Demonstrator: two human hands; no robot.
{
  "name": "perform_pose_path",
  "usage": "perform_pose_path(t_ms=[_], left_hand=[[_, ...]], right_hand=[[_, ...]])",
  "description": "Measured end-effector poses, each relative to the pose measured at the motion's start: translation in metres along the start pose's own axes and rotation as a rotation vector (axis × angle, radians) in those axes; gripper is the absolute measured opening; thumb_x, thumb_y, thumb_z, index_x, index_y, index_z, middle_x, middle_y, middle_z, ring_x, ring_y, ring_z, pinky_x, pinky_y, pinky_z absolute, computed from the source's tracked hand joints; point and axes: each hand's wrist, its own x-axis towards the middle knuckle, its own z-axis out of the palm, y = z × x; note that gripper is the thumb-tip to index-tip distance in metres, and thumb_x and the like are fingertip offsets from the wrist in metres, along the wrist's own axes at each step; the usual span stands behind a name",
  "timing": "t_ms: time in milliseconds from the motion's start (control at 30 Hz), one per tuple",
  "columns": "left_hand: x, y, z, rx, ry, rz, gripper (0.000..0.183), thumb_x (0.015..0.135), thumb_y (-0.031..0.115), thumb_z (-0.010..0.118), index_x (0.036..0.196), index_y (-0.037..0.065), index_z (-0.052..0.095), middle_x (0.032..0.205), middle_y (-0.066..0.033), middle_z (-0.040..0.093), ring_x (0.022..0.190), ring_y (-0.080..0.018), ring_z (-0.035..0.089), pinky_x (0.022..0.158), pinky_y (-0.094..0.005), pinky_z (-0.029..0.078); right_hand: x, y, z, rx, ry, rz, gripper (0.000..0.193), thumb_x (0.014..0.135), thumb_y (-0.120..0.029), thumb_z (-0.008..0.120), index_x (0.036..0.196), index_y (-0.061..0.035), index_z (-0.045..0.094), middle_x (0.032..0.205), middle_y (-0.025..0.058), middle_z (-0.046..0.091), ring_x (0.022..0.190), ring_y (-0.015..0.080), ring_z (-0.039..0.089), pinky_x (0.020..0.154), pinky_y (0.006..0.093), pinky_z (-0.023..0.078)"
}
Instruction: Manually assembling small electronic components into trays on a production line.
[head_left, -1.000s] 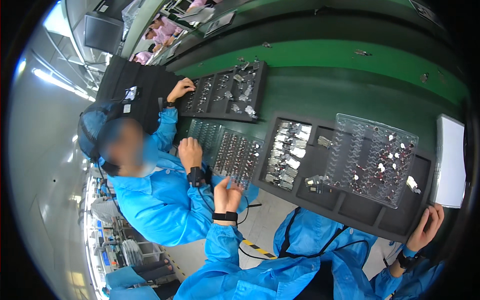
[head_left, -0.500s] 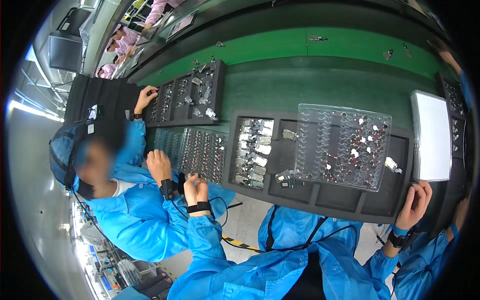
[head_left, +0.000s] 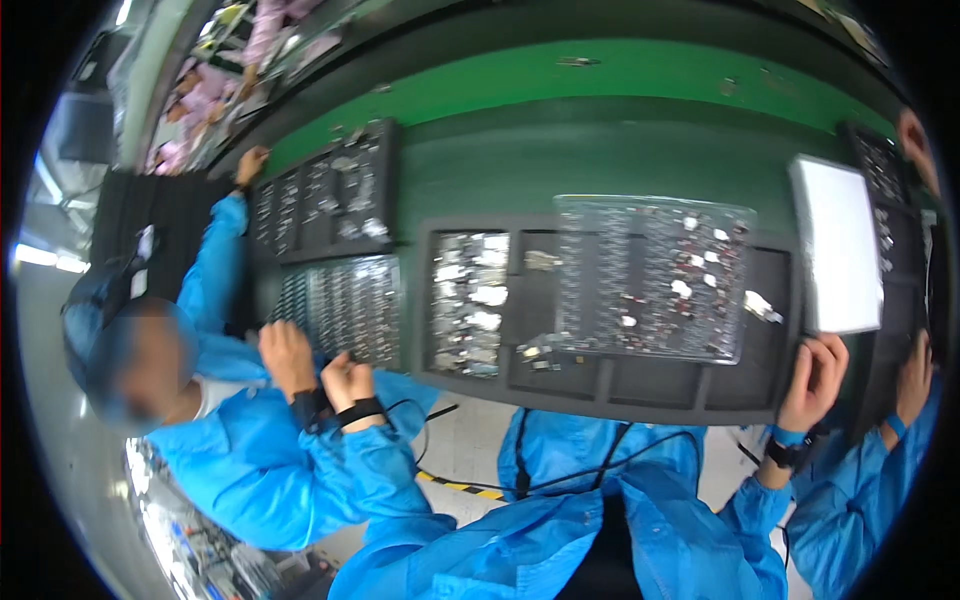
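Along the bench's [head_left: 480,160] near edge, the right hand [head_left: 815,380] rests at the near right corner of a black compartment tray [head_left: 550,393], fingers half bent; whether it grips the rim I cannot tell. The left hand [head_left: 348,384], left of that tray's near left corner, is at the near edge of a clear parts tray [head_left: 392,320], beside a co-worker's hand [head_left: 285,357]; its fingers curl narrowly, and blur hides whether they pinch anything. Silvery metal pieces [head_left: 485,295] crowd the black tray's left compartment. Between the two hands and farther in, a second clear tray [head_left: 582,270] lies over the black tray's other compartments. Beyond the right hand, a white slab [head_left: 838,245] lies along the black tray's right edge.
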Motion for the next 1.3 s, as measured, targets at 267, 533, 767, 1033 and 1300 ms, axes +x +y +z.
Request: perform_pose_path(t_ms=[267, 533, 767, 1033, 1300], left_hand=[[-0.050, -0.004, 0.022, -0.221, 0.181, -0.022, 0.032, 0.096, 0.014, 0.065, 0.124, 0.003, 0.056, 0.120, -0.0100, 0.062, 0.117, -0.0244, 0.059, 0.107, -0.0406, 0.041], [-0.202, 0.072, 0.127, 0.323, 0.206, 1.124, 0.048, 0.098, 0.001, 0.055, 0.142, -0.005, 0.038, 0.145, -0.0220, 0.044, 0.133, -0.0321, 0.047, 0.111, -0.0454, 0.040], [-0.180, 0.141, 0.275, 0.382, -0.710, 0.976, 0.046, 0.095, 0.010, 0.068, 0.137, -0.001, 0.051, 0.128, -0.0177, 0.062, 0.111, -0.0263, 0.065, 0.095, -0.0378, 0.053], [-0.064, 0.145, 0.426, 0.799, -0.651, 1.120, 0.043, 0.092, 0.024, 0.068, 0.127, 0.000, 0.060, 0.127, -0.0228, 0.062, 0.113, -0.0406, 0.064, 0.096, -0.0481, 0.054], [-0.050, 0.132, 0.487, 1.038, -0.596, 1.125, 0.061, 0.087, 0.013, 0.061, 0.143, -0.005, 0.045, 0.150, -0.0278, 0.044, 0.131, -0.0453, 0.052, 0.108, -0.0507, 0.047]], right_hand=[[0.002, -0.008, -0.002, 0.090, 0.000, 0.024, 0.009, 0.093, 0.005, 0.063, 0.101, 0.0027, 0.066, 0.119, 0.0143, 0.061, 0.112, 0.0255, 0.060, 0.099, 0.0343, 0.046], [0.034, -0.052, -0.040, 0.095, -0.019, -0.234, 0.014, 0.091, 0.010, 0.061, 0.103, 0.0047, 0.064, 0.114, 0.0186, 0.062, 0.112, 0.0312, 0.061, 0.098, 0.0412, 0.048], [0.076, -0.142, 0.048, -0.080, -0.571, -0.517, 0.024, 0.073, 0.002, 0.076, 0.095, -0.0082, 0.074, 0.100, 0.0054, 0.068, 0.090, 0.0257, 0.067, 0.077, 0.0376, 0.054], [0.050, -0.162, 0.108, -0.130, -0.581, -0.572, 0.016, 0.080, -0.018, 0.079, 0.090, -0.0088, 0.071, 0.103, 0.0013, 0.064, 0.092, 0.0226, 0.062, 0.078, 0.0372, 0.050], [0.031, -0.164, 0.123, -0.126, -0.568, -0.516, 0.013, 0.077, -0.015, 0.077, 0.085, -0.0088, 0.069, 0.102, 0.0016, 0.063, 0.089, 0.0242, 0.059, 0.076, 0.0392, 0.046]])
